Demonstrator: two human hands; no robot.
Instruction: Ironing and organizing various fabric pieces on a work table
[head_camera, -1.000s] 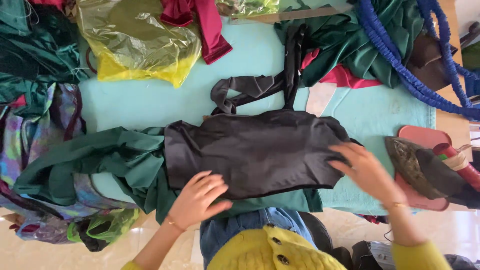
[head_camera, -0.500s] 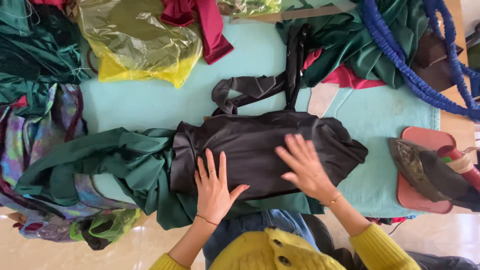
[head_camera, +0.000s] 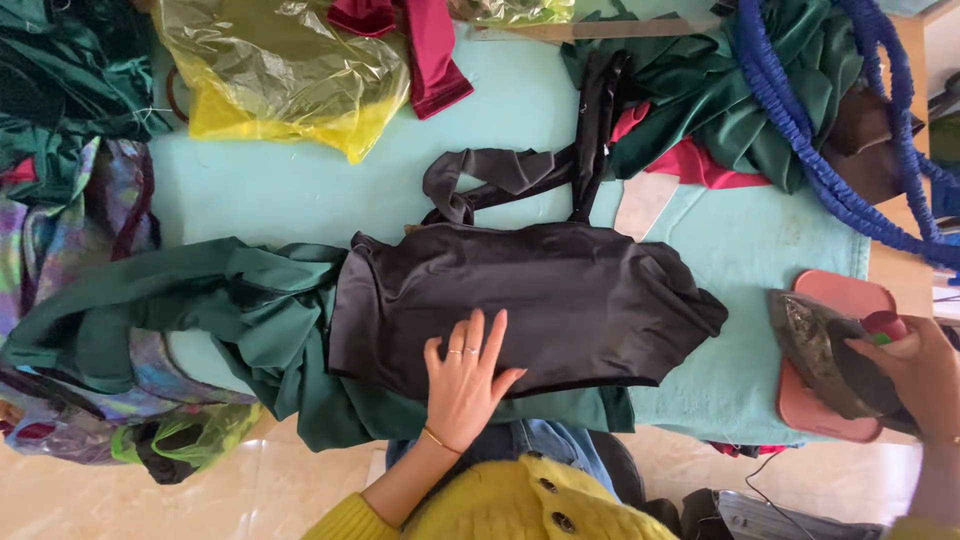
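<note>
We see the black garment (head_camera: 520, 305) flat on the turquoise worktop (head_camera: 300, 190). Our left hand (head_camera: 465, 385) stays spread open on it; our right hand (head_camera: 915, 370) has moved away, apparently gripping the iron (head_camera: 825, 350).

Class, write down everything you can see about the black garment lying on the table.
The black garment is a smooth, slightly shiny fabric piece spread fairly flat across the turquoise table cover, with creases gathered at its right end. Black straps trail from its upper edge toward the far side. Its left end overlaps green cloth, which also shows beneath its near edge. The left hand presses flat on its near edge, fingers spread.
</note>
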